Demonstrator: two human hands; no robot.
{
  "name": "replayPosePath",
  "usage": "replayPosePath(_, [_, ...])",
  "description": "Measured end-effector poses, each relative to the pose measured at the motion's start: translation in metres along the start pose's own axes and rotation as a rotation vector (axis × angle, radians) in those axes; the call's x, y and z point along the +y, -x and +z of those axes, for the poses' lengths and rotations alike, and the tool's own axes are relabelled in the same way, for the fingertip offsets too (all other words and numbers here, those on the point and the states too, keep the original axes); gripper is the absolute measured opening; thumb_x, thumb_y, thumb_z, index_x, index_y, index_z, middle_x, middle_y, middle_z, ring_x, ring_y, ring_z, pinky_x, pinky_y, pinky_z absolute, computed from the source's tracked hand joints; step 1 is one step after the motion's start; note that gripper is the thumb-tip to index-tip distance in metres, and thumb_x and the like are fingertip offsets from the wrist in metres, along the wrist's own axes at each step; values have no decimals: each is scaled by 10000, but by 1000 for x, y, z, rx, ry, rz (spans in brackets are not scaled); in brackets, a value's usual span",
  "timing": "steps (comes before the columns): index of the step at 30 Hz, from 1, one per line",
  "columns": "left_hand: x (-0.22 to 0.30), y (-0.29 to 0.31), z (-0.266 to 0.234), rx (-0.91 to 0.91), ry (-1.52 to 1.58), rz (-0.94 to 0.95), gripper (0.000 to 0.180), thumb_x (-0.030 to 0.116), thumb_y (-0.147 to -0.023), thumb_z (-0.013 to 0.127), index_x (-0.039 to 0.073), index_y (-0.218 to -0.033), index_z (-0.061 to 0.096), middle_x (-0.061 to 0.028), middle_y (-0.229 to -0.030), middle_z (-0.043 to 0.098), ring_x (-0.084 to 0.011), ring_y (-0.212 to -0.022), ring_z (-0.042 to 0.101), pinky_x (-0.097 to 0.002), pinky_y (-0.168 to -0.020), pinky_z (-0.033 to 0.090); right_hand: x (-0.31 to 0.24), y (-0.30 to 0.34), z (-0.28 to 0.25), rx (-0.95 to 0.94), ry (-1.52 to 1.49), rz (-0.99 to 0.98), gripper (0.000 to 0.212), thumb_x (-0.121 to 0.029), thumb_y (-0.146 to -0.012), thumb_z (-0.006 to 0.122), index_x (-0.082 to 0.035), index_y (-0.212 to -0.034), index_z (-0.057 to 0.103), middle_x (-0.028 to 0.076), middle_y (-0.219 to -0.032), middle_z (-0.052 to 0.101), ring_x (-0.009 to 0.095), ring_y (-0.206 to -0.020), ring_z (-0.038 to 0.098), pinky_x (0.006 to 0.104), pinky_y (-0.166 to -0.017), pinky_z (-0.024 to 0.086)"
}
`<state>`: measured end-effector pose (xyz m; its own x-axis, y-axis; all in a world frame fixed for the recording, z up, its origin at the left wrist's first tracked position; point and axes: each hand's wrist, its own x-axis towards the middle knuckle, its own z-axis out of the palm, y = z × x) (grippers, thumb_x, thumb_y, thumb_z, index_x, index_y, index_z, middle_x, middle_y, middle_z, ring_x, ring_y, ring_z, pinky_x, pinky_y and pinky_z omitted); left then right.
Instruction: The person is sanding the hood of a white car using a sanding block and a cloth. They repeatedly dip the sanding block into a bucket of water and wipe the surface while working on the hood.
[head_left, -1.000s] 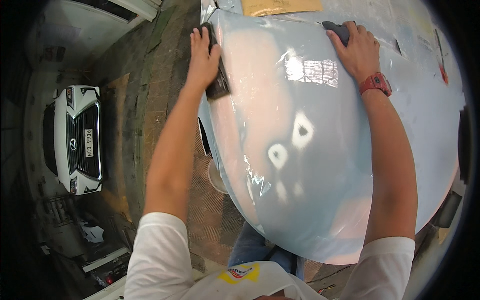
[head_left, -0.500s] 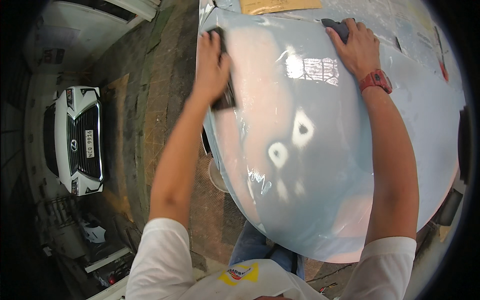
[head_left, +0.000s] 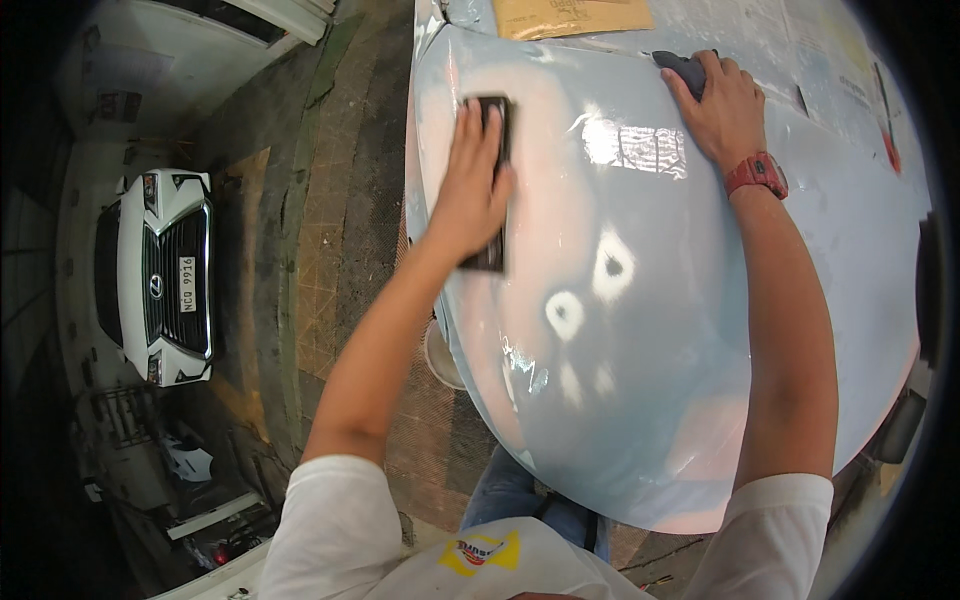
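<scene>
A large car hood (head_left: 680,270) lies before me, wet and glossy, grey-blue with pinkish patches and a few white rings around dark spots. My left hand (head_left: 472,190) grips a long dark sanding block (head_left: 488,258) flat against the hood's left part, fingers stretched along it and the thumb at its right side. Over at the far right, my right hand (head_left: 728,115) rests on the hood, closed on a dark grey pad (head_left: 682,70). The pad's underside is hidden, so I cannot tell whether it is a sponge or rubber.
A brown paper packet (head_left: 575,18) lies beyond the hood's far edge. Below the hood's left edge a pale bucket (head_left: 442,358) shows in part on the mesh-patterned floor. A white car (head_left: 135,280) stands at the left. Car parts (head_left: 188,458) lie at the lower left.
My left hand has moved the sanding block right and nearer to me, off the hood's left edge area onto a pinkish patch. My right hand keeps its place on the hood; the view has shifted slightly.
</scene>
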<state>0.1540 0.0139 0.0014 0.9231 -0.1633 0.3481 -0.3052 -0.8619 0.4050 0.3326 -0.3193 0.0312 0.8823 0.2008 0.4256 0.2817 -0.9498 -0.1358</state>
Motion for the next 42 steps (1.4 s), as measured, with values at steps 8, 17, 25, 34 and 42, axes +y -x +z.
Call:
replayPosePath(8, [-75,-77,-36,99,-85,-125,736,234,-1078,576,-22,-1706,290,-336,-1785,156,-480,-1672,133,-487,-1365,149,-17,-3,0,23,-58,-24,590,-652,-1033,602,-129,-1289,702,150,-1240,710,380,-1215,645,544,-1086,463])
replayPosePath(17, [-43,-37,-23,17,-56,-27,737,226,-1075,582,-25,-1705,293,-321,-1793,150,-487,-1674,121,-518,-1359,160,-6,-1,-3,11,-26,-12,584,-650,-1035,603,-133,-1286,708,147,-1227,714,378,-1199,652,543,-1083,459])
replayPosePath(25, [-46,-31,-9,52,-55,-41,761,234,-1076,580,-6,-1723,258,-317,-1792,162,-503,-1669,121,-532,-1359,151,0,0,2,20,-9,4,588,-659,-1028,603,-136,-1271,717,153,-1224,717,386,-1205,652,543,-1075,468])
replayPosePath(34, [-104,-52,-53,138,-22,-266,754,256,-1079,578,3,-1722,275,-308,-1798,155,-458,-1684,108,-483,-1363,164,-15,-7,3,23,-17,-16,608,-673,-1031,588,-142,-1302,711,150,-1240,717,384,-1203,654,545,-1074,473])
replayPosePath(42, [-2,32,-21,-31,-9,-37,775,152,-1036,616,60,-1735,292,-304,-1798,168,-475,-1678,139,-521,-1356,162,1,-1,1,7,18,0,611,-672,-1032,586,-141,-1309,704,146,-1228,715,379,-1200,654,543,-1067,482])
